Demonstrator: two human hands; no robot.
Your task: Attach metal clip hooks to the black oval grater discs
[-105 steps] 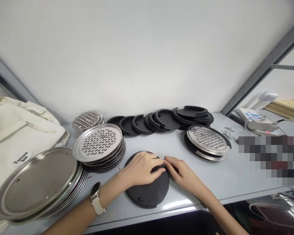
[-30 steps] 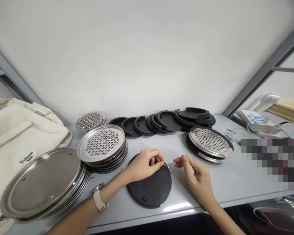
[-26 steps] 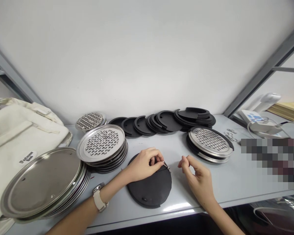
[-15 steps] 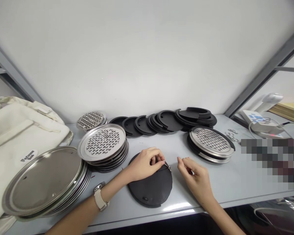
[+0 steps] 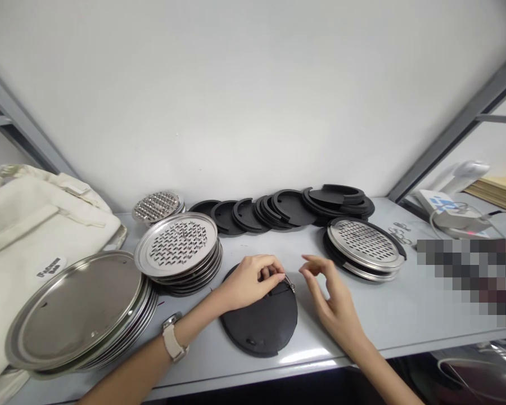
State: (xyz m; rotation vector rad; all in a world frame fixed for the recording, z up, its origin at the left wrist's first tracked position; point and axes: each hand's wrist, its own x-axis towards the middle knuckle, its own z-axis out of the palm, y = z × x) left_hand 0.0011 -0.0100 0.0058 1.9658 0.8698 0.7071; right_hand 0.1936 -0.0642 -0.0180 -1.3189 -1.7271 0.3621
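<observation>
Black disc (image 5: 265, 322): clip (image 5: 292, 287) at edge, pinched by your left fingers (image 5: 274, 262), fastening unclear; your right fingers (image 5: 322, 263) parted, bare. Loose clips (image 5: 400, 234): unused.

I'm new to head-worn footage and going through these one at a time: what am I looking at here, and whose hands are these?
There is no machine: these are the bare hands of the person wearing the camera. Every picture comes from that one camera, on the head, looking forward and down.

The left hand, with a watch on its wrist, rests over a black disc and appears to pinch a small metal clip at its edge. The right hand hovers beside the disc, with nothing visible in it.

On the grey tabletop, metal trays and grater plates are stacked to the left, near a cream bag. Rimmed black discs line the wall; a slotted plate sits right.
</observation>
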